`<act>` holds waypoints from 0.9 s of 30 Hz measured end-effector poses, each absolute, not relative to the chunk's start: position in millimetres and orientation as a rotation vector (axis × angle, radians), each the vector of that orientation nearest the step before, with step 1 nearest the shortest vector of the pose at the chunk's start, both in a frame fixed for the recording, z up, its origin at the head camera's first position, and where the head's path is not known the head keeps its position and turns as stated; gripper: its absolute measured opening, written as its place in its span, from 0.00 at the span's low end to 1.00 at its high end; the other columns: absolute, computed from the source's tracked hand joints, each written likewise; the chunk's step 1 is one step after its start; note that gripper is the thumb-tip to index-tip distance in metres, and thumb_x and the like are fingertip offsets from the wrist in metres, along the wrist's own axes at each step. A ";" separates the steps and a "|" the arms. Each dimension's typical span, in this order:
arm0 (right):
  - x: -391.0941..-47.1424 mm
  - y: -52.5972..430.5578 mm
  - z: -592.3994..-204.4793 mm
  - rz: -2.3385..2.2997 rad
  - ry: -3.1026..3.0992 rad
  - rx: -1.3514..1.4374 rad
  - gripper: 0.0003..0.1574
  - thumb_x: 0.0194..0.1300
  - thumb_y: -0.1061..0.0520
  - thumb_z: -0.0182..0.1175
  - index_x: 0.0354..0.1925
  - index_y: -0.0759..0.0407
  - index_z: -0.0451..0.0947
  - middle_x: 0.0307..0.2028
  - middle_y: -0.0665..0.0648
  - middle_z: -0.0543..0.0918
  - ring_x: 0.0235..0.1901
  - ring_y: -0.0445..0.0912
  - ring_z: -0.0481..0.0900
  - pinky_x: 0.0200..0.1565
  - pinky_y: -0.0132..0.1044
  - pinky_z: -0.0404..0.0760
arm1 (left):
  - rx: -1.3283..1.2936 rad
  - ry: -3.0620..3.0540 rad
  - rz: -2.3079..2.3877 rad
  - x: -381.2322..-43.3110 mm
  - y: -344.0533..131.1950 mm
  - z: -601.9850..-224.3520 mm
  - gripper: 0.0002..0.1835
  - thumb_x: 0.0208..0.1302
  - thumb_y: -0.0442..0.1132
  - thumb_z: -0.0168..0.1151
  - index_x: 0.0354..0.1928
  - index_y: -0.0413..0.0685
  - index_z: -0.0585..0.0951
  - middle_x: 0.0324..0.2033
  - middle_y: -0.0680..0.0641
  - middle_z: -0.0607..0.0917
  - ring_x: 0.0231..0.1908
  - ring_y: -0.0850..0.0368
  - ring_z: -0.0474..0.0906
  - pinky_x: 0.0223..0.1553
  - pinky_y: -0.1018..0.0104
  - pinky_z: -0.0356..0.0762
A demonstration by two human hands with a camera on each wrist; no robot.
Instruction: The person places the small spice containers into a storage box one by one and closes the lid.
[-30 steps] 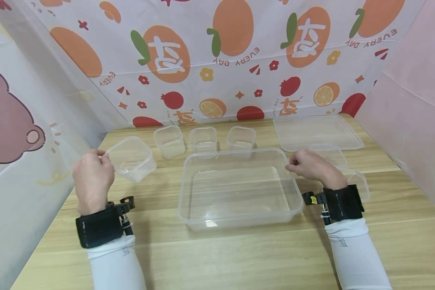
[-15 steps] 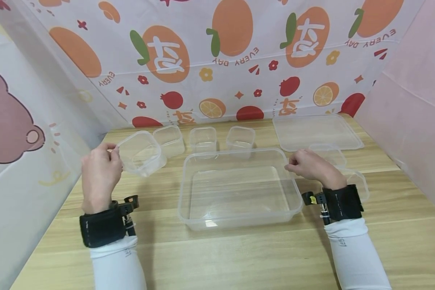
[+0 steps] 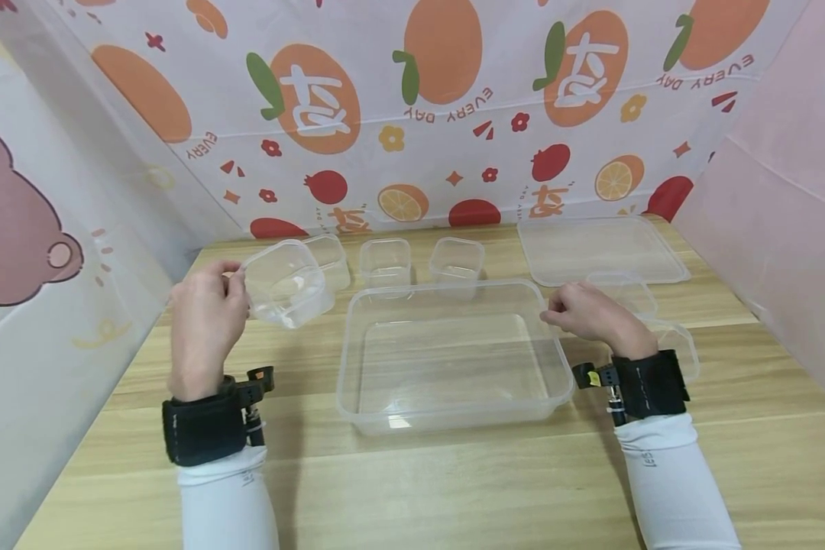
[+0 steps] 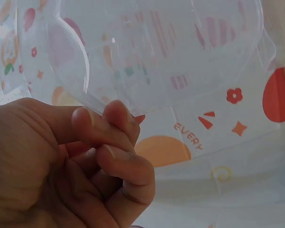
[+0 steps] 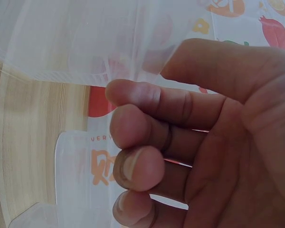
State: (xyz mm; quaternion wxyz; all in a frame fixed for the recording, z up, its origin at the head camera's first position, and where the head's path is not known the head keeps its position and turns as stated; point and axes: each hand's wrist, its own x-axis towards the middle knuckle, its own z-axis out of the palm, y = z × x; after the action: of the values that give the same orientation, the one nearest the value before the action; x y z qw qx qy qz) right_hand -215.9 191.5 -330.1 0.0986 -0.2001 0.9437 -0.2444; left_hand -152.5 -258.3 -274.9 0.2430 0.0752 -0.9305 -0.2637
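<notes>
My left hand [image 3: 209,325] pinches the corner rim of a small clear plastic container [image 3: 305,302], tilted and held over the left side of the table. Seen from the left wrist, thumb and fingertips meet at the edge of this see-through tub [image 4: 171,57]. My right hand [image 3: 591,315] pinches the right rim of a large clear rectangular plastic box [image 3: 454,422], which stands uncovered on the table. In the right wrist view, thumb and index finger lie on either side of the wall of that box [image 5: 47,42], with the other fingers curled below.
Behind the large box stand small clear tubs: one [image 3: 337,275] partly covered by the held container, one [image 3: 386,267] in the middle and one [image 3: 457,266] to the right. A large clear lid [image 3: 598,252] and small lids [image 3: 684,347] lie at right on the wooden table [image 3: 419,489].
My left hand has moved right and slightly away from me with the small container, which now overlaps the leftmost tub. The right hand and the large box have stayed in place.
</notes>
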 end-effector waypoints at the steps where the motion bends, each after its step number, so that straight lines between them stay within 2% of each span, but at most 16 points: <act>1: -215.8 191.4 -330.0 -0.723 2.793 -0.593 0.15 0.70 0.61 0.60 0.25 0.64 0.80 0.19 0.51 0.71 0.21 0.45 0.67 0.26 0.37 0.65 | 0.195 -2.546 -0.729 -152.5 -256.8 -274.8 0.18 0.79 0.35 0.48 0.55 0.25 0.79 0.24 0.35 0.83 0.15 0.58 0.70 0.14 0.68 0.60; 5: -216.6 192.0 -330.5 -0.725 2.793 -0.603 0.16 0.70 0.61 0.60 0.24 0.64 0.79 0.19 0.51 0.71 0.21 0.45 0.67 0.26 0.37 0.66 | 0.145 -2.541 -0.742 -153.3 -250.2 -274.6 0.17 0.78 0.34 0.49 0.54 0.24 0.79 0.23 0.34 0.82 0.16 0.54 0.71 0.14 0.68 0.60; 12: -216.6 191.5 -329.1 -0.740 2.780 -0.589 0.15 0.70 0.62 0.60 0.25 0.65 0.79 0.19 0.51 0.70 0.21 0.45 0.67 0.26 0.38 0.65 | 0.124 -2.544 -0.755 -154.4 -245.7 -274.6 0.17 0.78 0.33 0.49 0.55 0.24 0.79 0.24 0.34 0.83 0.16 0.54 0.72 0.13 0.67 0.58; 18: -217.0 191.3 -330.1 -0.738 2.782 -0.605 0.15 0.70 0.62 0.60 0.25 0.64 0.79 0.19 0.51 0.71 0.21 0.45 0.67 0.26 0.38 0.65 | 0.097 -2.549 -0.772 -154.8 -241.5 -274.4 0.17 0.78 0.33 0.49 0.56 0.24 0.78 0.26 0.33 0.83 0.19 0.48 0.75 0.13 0.68 0.59; 27: -217.5 191.8 -328.6 -0.719 2.790 -0.619 0.16 0.70 0.62 0.60 0.24 0.64 0.79 0.18 0.51 0.71 0.20 0.44 0.67 0.26 0.38 0.66 | 0.034 -2.544 -0.758 -156.7 -231.8 -273.3 0.15 0.77 0.32 0.51 0.53 0.24 0.80 0.23 0.35 0.81 0.14 0.52 0.68 0.13 0.68 0.57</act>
State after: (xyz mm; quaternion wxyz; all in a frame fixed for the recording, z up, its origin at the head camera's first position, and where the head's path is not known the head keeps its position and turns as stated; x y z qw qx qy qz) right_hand -217.5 191.8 -328.6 0.0970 -0.2091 0.9423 -0.2429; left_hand -156.7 -231.8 -273.3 0.2408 0.0124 -0.9300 -0.2772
